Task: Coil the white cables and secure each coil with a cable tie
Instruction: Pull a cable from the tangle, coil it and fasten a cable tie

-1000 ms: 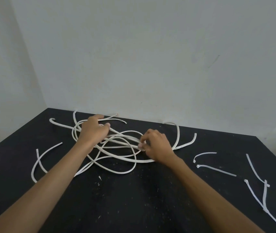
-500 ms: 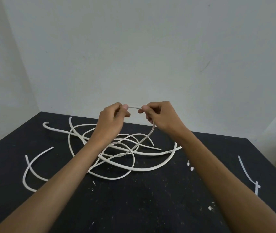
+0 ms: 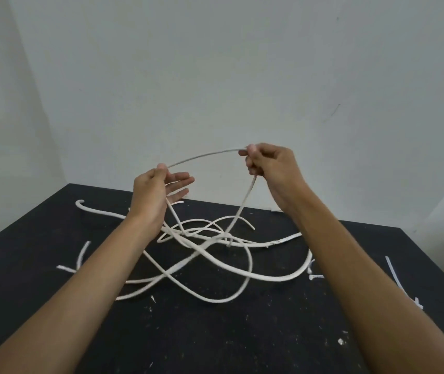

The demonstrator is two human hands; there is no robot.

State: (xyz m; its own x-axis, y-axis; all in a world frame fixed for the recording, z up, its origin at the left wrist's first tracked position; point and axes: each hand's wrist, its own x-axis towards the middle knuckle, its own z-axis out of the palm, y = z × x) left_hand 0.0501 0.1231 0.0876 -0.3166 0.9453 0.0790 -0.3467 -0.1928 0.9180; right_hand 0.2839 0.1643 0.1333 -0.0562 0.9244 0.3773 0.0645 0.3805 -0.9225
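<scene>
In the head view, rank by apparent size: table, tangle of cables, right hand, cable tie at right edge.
1. Table
2. Tangle of cables
3. Right hand
4. Cable tie, thin and partly hidden behind the forearm

The hand is nearer the camera, so it looks large.

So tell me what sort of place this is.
Probably a bare indoor workbench corner: a scuffed black table against plain white walls, with tangled white cables and loose cable ties, nothing else.

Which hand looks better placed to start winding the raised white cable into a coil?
Probably the right hand: it pinches the thin white cable firmly with closed fingers. The left hand pinches it only at thumb and forefinger, other fingers spread, so it suits guiding slack.
</scene>
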